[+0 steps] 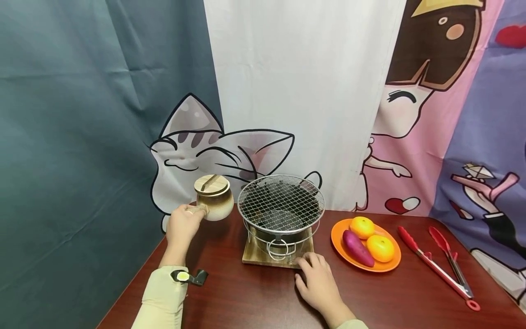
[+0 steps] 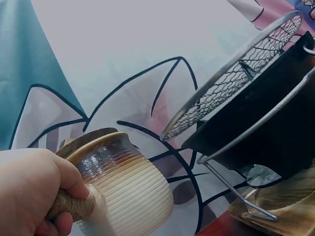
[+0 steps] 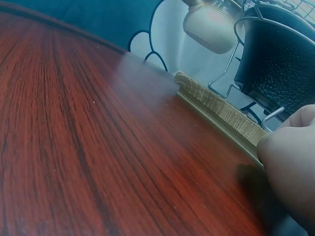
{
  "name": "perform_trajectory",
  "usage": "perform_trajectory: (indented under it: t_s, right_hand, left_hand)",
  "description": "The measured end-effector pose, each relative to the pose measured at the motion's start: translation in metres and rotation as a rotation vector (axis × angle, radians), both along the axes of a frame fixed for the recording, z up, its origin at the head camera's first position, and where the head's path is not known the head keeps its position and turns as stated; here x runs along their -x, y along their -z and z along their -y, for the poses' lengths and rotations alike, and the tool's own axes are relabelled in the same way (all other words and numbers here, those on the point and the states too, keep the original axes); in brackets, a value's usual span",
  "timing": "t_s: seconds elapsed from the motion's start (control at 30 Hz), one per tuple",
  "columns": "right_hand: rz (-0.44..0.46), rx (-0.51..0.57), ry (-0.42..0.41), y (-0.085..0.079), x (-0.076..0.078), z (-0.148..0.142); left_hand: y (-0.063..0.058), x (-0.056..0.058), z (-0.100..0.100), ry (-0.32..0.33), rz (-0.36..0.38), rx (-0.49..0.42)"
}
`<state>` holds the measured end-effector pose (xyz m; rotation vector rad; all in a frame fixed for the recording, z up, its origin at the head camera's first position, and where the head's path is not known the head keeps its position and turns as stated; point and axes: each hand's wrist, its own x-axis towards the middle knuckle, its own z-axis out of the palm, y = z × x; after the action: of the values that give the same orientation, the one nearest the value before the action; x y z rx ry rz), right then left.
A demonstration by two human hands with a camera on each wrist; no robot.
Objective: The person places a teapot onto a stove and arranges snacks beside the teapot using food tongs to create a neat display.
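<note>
In the head view we see the left hand (image 1: pixel 182 228) left of the stove (image 1: pixel 281 214), its fingers clamped on the lidded pot's (image 1: pixel 220 208) handle; the left wrist view shows us that the handle is cord-wrapped. Only the right wrist view shows us a clear gap between pot and surface (image 3: pixel 108 147). The right hand (image 1: pixel 322 281), fingers loosely bent, thumb apart, touches the wooden base (image 1: pixel 255 257) beneath the stove. Only the head view gives us the orange plate (image 1: pixel 338 242) and red tongs (image 1: pixel 444 275), right of the stove.

Head view high; wrist views close; grill (image 1: pixel 282 208) in all
</note>
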<state>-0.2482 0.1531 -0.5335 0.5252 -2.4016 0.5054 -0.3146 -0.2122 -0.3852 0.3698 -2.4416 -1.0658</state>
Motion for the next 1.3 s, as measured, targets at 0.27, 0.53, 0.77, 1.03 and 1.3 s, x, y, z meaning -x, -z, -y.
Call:
perform_trajectory:
  t_s: [0.27,0.53,0.77,1.03,1.3]
  right_hand:
    - [0.001,-0.001,0.001,0.001,0.000,-0.001]
    - [0.003,0.000,0.010,0.002,0.000,0.000]
    - [0.016,0.004,0.013,0.000,-0.001,0.000]
    - [0.004,0.018,-0.001,-0.001,-0.002,0.001]
    - [0.014,0.020,0.003,-0.001,-0.002,0.001]
  left_hand:
    - [-0.011,0.006,-0.001,0.008,-0.048,0.011]
    - [-0.028,0.013,-0.001,0.012,-0.072,0.019]
    - [-0.045,0.020,-0.003,0.038,-0.078,0.007]
    - [-0.062,0.026,-0.010,0.084,-0.063,-0.005]
    - [-0.078,0.031,-0.024,0.083,-0.067,0.015]
